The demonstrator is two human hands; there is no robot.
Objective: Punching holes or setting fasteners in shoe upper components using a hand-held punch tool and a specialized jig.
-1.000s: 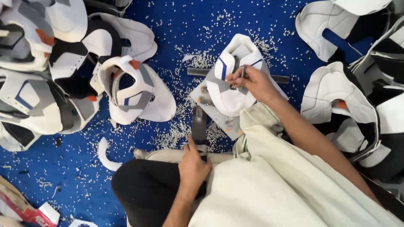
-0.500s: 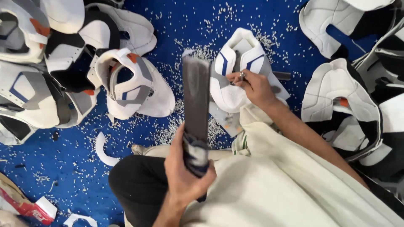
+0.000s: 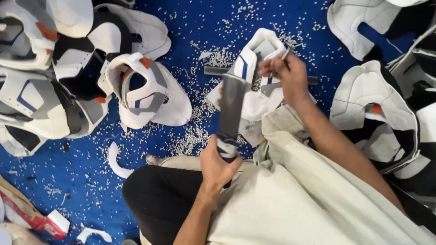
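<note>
— Blue floor covering (image 3: 218, 18) is seen under everything, strewn with small white punched scraps (image 3: 195, 131). What is found nearest the camera?

— A cream garment (image 3: 309, 199) and a dark trouser leg (image 3: 159, 199) are seen at the bottom edge. Just above them, the left hand (image 3: 218, 165) is closed tight around the taped handle of a flat dark metal bar (image 3: 231, 106), which is held raised, its blade pointing away over the floor.

— And where is the white shoe upper (image 3: 254, 77) placed relative to that bar?

— It lies just beyond the bar's far end and slightly right of it, flat on the floor, with blue stripes showing. It is crossed by a grey metal strip (image 3: 213, 71) that sticks out on both sides.

— How is the right hand (image 3: 286, 75) held?

— It is set on the shoe upper, right of the bar's tip, fingers pinched narrowly around a thin metal punch (image 3: 285, 54). Whether the punch tip touches the upper cannot be told.

— What is seen left of the bar?

— A single white, grey and orange upper (image 3: 145, 90) is lying near it, and a curved white offcut (image 3: 116, 161) is nearer the knee. Farther left, a heap of similar uppers (image 3: 41, 90) is stacked. A red and white packet (image 3: 36, 218) is seen at the lower left corner.

— And to the right of the bar?

— Well apart from it, more white and black uppers (image 3: 377, 100) are piled along the right edge.
</note>
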